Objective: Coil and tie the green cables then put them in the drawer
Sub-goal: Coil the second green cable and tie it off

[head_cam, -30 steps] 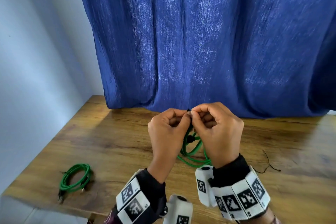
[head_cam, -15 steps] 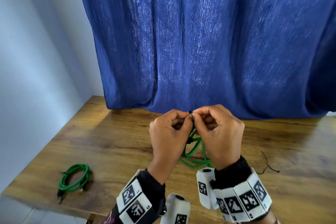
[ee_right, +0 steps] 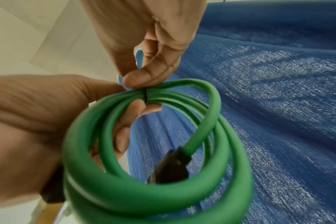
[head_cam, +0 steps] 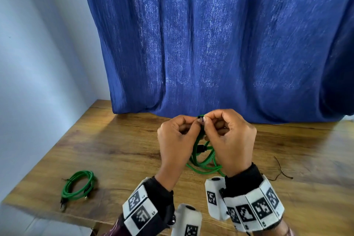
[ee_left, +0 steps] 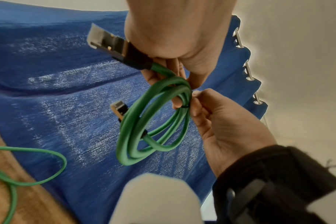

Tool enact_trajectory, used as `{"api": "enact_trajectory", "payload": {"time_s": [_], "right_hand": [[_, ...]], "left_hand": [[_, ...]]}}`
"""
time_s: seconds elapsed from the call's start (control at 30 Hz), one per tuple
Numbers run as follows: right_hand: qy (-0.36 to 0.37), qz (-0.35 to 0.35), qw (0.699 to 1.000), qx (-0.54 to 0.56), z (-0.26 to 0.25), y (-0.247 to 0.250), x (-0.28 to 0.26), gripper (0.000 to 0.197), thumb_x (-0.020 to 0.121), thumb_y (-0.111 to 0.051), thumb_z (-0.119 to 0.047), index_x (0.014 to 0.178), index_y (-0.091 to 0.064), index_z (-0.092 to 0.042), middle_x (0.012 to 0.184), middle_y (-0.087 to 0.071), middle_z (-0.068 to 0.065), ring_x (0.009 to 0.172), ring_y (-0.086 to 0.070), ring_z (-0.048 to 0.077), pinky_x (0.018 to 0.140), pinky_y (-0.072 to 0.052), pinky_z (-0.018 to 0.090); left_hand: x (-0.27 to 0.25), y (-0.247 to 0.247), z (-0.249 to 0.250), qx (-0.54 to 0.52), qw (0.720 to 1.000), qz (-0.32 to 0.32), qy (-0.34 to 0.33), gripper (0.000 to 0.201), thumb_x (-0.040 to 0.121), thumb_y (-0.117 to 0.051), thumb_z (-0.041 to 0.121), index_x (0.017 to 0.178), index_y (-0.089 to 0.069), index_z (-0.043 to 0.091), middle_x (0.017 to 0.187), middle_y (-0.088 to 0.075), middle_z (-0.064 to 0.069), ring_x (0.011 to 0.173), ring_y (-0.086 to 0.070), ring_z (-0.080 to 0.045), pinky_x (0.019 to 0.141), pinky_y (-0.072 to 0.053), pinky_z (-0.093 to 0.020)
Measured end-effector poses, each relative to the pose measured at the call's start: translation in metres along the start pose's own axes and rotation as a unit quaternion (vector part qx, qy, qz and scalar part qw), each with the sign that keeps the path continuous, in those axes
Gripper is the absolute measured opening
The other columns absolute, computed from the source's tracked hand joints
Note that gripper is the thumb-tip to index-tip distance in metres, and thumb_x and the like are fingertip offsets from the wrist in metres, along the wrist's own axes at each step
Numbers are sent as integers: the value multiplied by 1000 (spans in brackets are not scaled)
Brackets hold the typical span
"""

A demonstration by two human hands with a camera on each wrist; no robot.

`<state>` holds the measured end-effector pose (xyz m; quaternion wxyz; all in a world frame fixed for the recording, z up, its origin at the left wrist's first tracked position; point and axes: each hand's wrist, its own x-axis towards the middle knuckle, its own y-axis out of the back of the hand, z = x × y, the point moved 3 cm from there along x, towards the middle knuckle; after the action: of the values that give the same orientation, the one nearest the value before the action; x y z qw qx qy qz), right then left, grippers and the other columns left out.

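Note:
A coiled green cable hangs from both hands above the wooden table. A thin black tie wraps the coil at its top. My left hand grips the coil at the tie, with fingers through the loop. My right hand pinches the tie from the other side. A second green cable, coiled and tied, lies near the table's front left. No drawer is in view.
A blue curtain hangs along the table's far edge. A loose black tie lies on the wood to the right. A loose loop of green cable rests on the table below the hands. A pale wall stands left.
Both hands stay together at the tie and have shifted only slightly. The cable on the left has not moved.

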<state>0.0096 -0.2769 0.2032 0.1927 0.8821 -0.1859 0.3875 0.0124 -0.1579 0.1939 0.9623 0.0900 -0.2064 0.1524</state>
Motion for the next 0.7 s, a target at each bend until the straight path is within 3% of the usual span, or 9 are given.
{"api": "enact_trajectory", "payload": {"time_s": [0.4, 0.7], "right_hand": [[14, -15, 1000, -10, -2, -1, 3, 5, 75, -69, -10, 70, -67, -11, 69, -64, -2, 60, -59, 10, 53, -46, 9], [21, -21, 999, -14, -2, -2, 3, 6, 75, -71, -8, 72, -67, -11, 70, -65, -1, 60, -59, 10, 53, -49, 13]], "left_hand": [[2, 1, 0, -11, 1000, 2, 12, 12, 78, -71, 8, 72, -73, 19, 55, -64, 24, 57, -64, 4, 51, -43, -5], [1, 3, 2, 9, 1000, 10, -23, 9, 77, -72, 8, 73, -73, 17, 55, -63, 27, 58, -64, 5, 53, -45, -6]]}}
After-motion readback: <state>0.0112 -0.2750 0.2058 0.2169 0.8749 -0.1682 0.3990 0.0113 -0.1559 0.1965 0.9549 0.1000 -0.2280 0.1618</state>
